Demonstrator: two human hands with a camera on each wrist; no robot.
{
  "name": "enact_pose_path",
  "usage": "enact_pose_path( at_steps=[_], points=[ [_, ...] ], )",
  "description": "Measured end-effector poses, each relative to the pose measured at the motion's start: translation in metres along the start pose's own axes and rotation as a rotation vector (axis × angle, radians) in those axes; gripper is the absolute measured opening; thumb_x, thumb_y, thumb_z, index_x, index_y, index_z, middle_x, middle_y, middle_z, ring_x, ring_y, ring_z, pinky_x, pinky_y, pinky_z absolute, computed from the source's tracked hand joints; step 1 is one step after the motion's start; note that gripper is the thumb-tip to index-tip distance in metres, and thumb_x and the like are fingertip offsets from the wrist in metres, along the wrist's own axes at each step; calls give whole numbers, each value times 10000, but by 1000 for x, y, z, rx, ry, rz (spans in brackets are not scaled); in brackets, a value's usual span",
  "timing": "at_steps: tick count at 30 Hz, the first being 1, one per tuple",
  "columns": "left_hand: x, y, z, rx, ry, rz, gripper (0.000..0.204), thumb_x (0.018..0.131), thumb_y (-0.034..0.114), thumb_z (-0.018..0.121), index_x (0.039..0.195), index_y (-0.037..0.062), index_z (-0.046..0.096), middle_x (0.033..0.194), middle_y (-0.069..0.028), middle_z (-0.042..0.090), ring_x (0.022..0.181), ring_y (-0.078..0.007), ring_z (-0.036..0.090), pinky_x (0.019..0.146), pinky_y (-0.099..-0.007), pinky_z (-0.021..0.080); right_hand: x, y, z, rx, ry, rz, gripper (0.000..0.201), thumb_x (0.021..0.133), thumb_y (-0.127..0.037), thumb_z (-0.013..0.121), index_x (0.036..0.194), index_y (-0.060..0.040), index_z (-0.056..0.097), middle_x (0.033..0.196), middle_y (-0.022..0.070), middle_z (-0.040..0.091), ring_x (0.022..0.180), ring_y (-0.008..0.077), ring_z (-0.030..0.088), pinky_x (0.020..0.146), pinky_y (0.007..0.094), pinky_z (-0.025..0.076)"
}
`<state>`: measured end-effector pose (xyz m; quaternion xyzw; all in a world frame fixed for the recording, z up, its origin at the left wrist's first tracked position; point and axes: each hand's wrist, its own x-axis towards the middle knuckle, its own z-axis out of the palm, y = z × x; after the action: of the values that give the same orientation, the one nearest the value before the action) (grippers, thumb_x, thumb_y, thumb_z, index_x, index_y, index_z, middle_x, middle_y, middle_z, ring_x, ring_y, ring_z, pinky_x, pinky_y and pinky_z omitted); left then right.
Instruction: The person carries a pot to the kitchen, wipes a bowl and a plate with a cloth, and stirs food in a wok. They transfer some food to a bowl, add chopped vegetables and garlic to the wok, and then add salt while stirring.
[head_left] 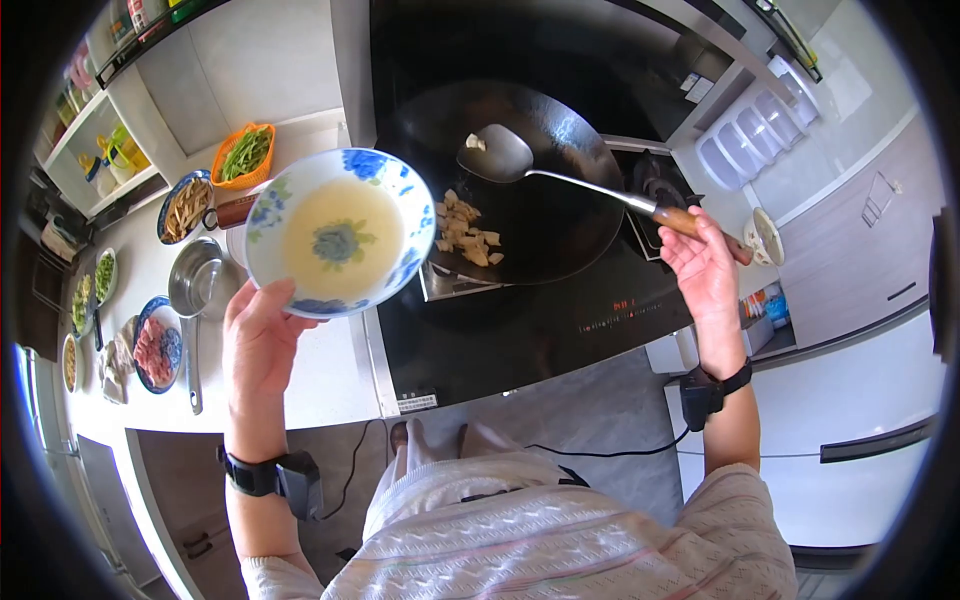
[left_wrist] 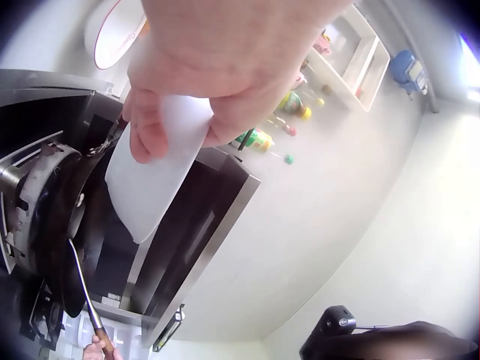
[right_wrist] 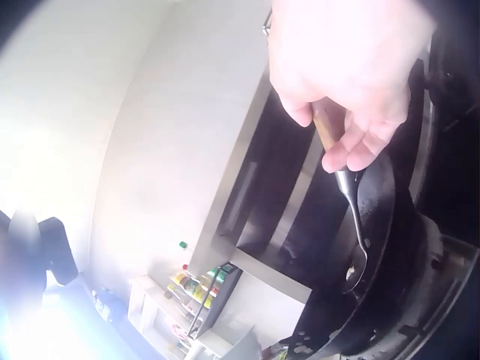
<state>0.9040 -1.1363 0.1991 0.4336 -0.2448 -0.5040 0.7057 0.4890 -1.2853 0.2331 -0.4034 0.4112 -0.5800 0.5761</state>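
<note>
My left hand [head_left: 262,335] grips the near rim of a white bowl [head_left: 405,270] with blue flowers, thumb on the inside. Its blue flower centre shows through a pale, yellowish layer. The bowl is held just left of a black wok [head_left: 570,240], overlapping its left edge in the head view. In my right hand [head_left: 705,275] is the wooden handle of a metal cooking ladle [head_left: 505,150], whose head hangs over the wok. One pale piece of food [head_left: 475,142] sits on the ladle head. Several pale chopped pieces [head_left: 465,235] lie at the wok's left side.
The wok stands on a black cooktop [head_left: 480,350]. Along the left counter are a steel saucepan [head_left: 200,280], a bowl of raw meat [head_left: 157,350], a dish of brown strips [head_left: 187,210] and an orange basket [head_left: 240,180] of greens. A small bowl [head_left: 765,238] stands at the right.
</note>
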Motion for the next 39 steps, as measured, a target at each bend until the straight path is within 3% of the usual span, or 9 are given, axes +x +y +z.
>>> enact_pose_path(
  at_steps=[10,18,22,29,31,37,39],
  points=[
    [42,-16,32,11,-145,-68,330,818,102,511,1071,-109,488,945,-177,610,765,-201,636,651,-269,547,-31,-74,42,-118,-123,-193,304,883,-187,473,1125,-6,495,904,205,616,776,238,638,662,322,526],
    [54,-20,32,-10,-205,-99,317,820,102,514,1062,-103,496,927,-169,615,747,-201,637,645,-271,544,-64,-67,55,-254,-318,-389,274,871,-122,464,1116,2,463,938,250,597,766,253,629,711,348,506],
    [46,-12,25,-17,-194,-96,316,805,100,522,1055,-92,510,946,-168,614,785,-204,635,657,-276,541,-65,-69,48,-226,-239,-392,271,864,-113,470,1107,8,464,939,248,596,764,253,629,713,343,506],
    [8,7,-32,-9,-152,-111,338,802,98,531,1085,-84,495,940,-144,615,770,-193,625,643,-265,513,-78,-40,36,-315,-186,-237,251,851,-77,471,1082,20,473,916,239,602,772,264,631,685,350,531],
    [-8,12,-51,18,-139,-145,364,784,98,553,1106,-63,497,1008,-125,600,866,-186,598,732,-293,480,-86,-29,39,-267,-210,-186,226,844,-52,475,1057,21,490,913,230,605,771,270,635,673,354,546],
    [-47,-1,-103,-33,-40,-175,382,753,48,565,1112,-66,496,1036,-134,593,980,-224,571,871,-321,436,-82,-2,51,-415,-126,-243,215,836,-25,512,1042,34,511,920,204,612,757,255,640,677,329,541],
    [-54,-13,-122,-51,-20,-196,372,748,19,556,1106,-63,498,1035,-133,594,964,-217,574,853,-314,442,-73,-4,52,-497,-71,-302,233,833,-45,533,1049,42,514,888,198,617,713,245,644,663,308,538]
  ],
)
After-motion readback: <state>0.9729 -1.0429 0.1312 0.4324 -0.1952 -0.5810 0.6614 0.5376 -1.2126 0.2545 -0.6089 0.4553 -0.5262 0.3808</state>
